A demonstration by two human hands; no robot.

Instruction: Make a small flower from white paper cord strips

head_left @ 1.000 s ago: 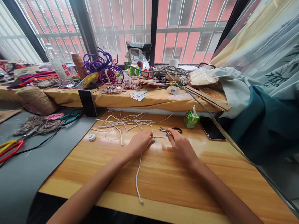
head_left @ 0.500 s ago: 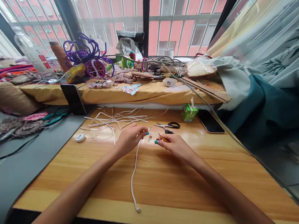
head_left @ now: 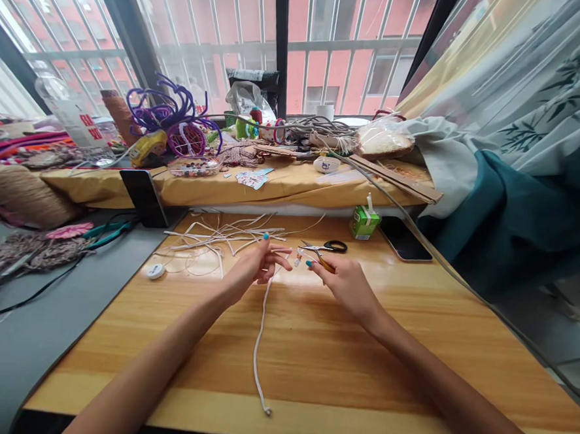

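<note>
My left hand (head_left: 256, 265) is open, thumb raised and fingers apart, over a white cord (head_left: 259, 340) that runs down the table to a knotted end. My right hand (head_left: 350, 285) is closed. Its thumb and finger pinch a thin white strand (head_left: 308, 254), and a slim yellow pointed tool (head_left: 326, 265) also sits in the grip; its exact kind is unclear. Between the hands, a small clear and orange bead-like piece (head_left: 298, 258) hangs by the strand. Black-handled scissors (head_left: 335, 246) lie just beyond my right fingers.
Loose white cords (head_left: 213, 238) lie at the back of the wooden table (head_left: 328, 359). A white round case (head_left: 156, 271) is at the left; a green drink carton (head_left: 365, 221) and a phone (head_left: 405, 238) are at the right. A grey cable (head_left: 413, 226) crosses the right side.
My left hand has gone from a pinch to spread fingers with the thumb up. My right hand has moved slightly right, with the bead-like piece shifting the same way.
</note>
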